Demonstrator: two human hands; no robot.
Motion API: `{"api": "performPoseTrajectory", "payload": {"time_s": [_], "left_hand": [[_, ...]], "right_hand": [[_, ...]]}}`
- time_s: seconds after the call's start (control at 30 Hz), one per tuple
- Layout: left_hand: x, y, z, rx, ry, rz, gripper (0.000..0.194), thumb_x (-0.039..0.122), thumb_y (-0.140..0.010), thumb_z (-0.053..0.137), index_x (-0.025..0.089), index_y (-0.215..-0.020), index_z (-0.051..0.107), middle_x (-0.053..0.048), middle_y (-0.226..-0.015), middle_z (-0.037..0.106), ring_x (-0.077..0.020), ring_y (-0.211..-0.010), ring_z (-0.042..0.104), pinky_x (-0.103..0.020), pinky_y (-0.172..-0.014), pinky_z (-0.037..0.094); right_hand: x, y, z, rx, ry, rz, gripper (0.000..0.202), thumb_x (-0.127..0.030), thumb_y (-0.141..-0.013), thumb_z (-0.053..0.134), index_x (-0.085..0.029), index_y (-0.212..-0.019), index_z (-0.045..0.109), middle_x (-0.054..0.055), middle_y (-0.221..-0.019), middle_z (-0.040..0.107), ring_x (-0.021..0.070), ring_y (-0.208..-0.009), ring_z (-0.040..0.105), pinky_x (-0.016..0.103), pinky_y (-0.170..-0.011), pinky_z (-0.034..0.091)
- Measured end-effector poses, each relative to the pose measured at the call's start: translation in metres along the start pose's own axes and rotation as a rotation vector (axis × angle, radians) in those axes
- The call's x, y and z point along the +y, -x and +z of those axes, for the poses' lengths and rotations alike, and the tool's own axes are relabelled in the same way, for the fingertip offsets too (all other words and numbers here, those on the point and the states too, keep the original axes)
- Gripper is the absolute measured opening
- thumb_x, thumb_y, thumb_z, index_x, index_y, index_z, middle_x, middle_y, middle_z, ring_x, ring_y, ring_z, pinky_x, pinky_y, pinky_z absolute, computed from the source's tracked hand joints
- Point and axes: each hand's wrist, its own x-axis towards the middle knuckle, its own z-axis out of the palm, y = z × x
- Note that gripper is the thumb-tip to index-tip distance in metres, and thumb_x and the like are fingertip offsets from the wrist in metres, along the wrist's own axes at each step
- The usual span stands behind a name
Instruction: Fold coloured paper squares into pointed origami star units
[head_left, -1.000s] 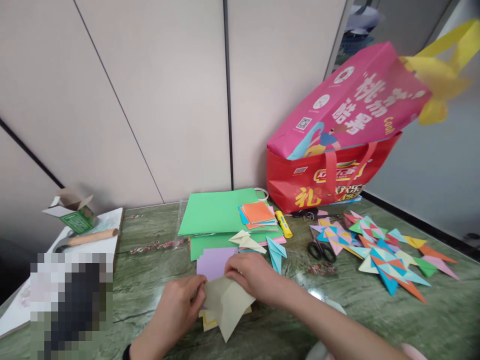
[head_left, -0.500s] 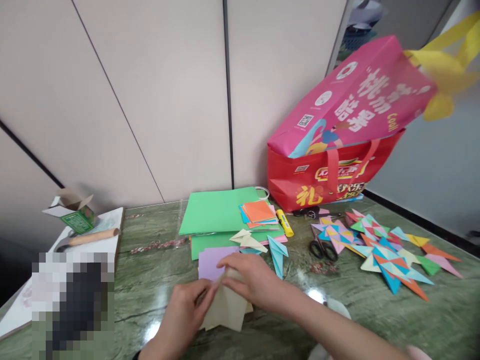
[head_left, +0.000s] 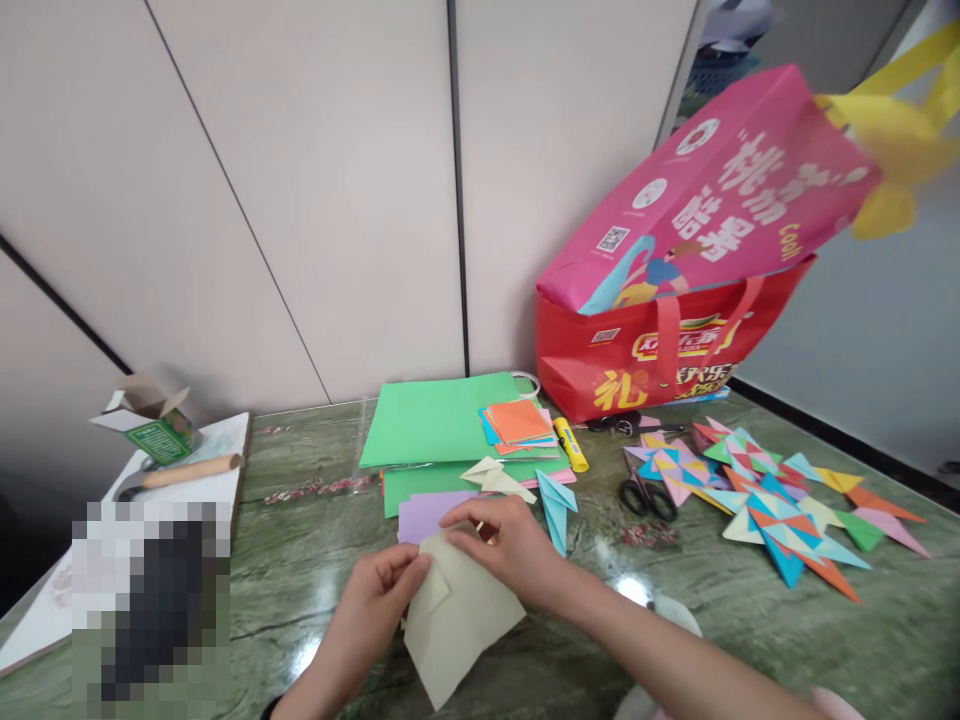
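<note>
A cream sheet of paper (head_left: pixel 469 625) hangs between both hands, with a small folded flap at its upper left. My left hand (head_left: pixel 382 590) pinches its left upper edge between thumb and fingers. At the top edge, my right hand (head_left: pixel 510 550) grips the same sheet, thumb in front. Behind the hands lies purple paper (head_left: pixel 427 517), partly covered. Just beyond are a folded cream paper piece (head_left: pixel 499 478) and a folded light blue piece (head_left: pixel 556 505).
Green paper (head_left: pixel 442 420) lies at the back under small orange squares (head_left: pixel 517 422). A yellow glue stick (head_left: pixel 571 445), scissors (head_left: pixel 647 497) and colourful paper stars (head_left: pixel 780 525) lie rightward. A red bag (head_left: pixel 637 360) stands behind. A small box (head_left: pixel 157 430) sits left.
The cream sheet has turned and opened out toward me, showing more of its face. My left hand has shifted slightly, and my right hand has moved a little to the right.
</note>
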Motion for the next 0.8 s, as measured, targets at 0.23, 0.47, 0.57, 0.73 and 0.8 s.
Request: {"api": "performPoseTrajectory", "payload": {"time_s": [0.23,0.47,0.57,0.73,0.8], "left_hand": [[0.006,0.003,-0.001,0.034,0.082,-0.031,0.036,0.048,-0.065,0.065,0.013,-0.059,0.062,0.005,-0.049,0.049,-0.0081,-0.046,0.037,-0.019,-0.045,0.027],[0.007,0.001,-0.002,0.059,0.1,-0.028,0.034,0.046,-0.065,0.066,0.012,-0.068,0.068,0.001,-0.055,0.06,-0.012,-0.052,0.047,-0.021,-0.049,0.034],[0.006,0.001,-0.003,0.061,0.062,0.001,0.033,0.045,-0.067,0.064,0.012,-0.069,0.069,0.001,-0.057,0.061,-0.011,-0.052,0.046,-0.02,-0.049,0.033],[0.004,0.0,-0.003,0.081,-0.019,0.043,0.034,0.046,-0.069,0.061,0.013,-0.074,0.068,0.0,-0.058,0.06,-0.0132,-0.055,0.049,-0.021,-0.051,0.036],[0.004,0.001,-0.003,0.095,-0.051,0.052,0.035,0.047,-0.071,0.059,0.013,-0.075,0.066,0.0,-0.057,0.06,-0.014,-0.054,0.05,-0.021,-0.05,0.037]], "right_hand": [[0.012,0.003,0.005,-0.032,0.075,-0.368,0.023,-0.01,-0.079,0.051,-0.021,-0.088,0.07,0.005,-0.086,0.071,0.0152,-0.081,0.064,0.024,-0.073,0.048],[0.003,0.004,0.001,-0.158,-0.003,-0.333,0.027,-0.032,-0.075,0.064,-0.018,-0.097,0.068,0.009,-0.096,0.068,0.0163,-0.086,0.062,0.025,-0.076,0.047],[-0.002,0.002,-0.001,-0.153,-0.054,-0.257,0.018,-0.023,-0.083,0.055,-0.018,-0.091,0.07,0.007,-0.09,0.069,0.0146,-0.084,0.062,0.024,-0.076,0.046],[-0.003,0.001,-0.001,-0.169,-0.114,0.042,0.013,-0.014,-0.072,0.061,-0.017,-0.082,0.069,0.003,-0.081,0.068,0.0125,-0.07,0.059,0.02,-0.06,0.044],[-0.002,0.001,0.001,-0.182,-0.206,0.153,0.01,-0.016,-0.069,0.063,-0.015,-0.079,0.066,0.002,-0.077,0.065,0.011,-0.065,0.056,0.019,-0.054,0.042]]}}
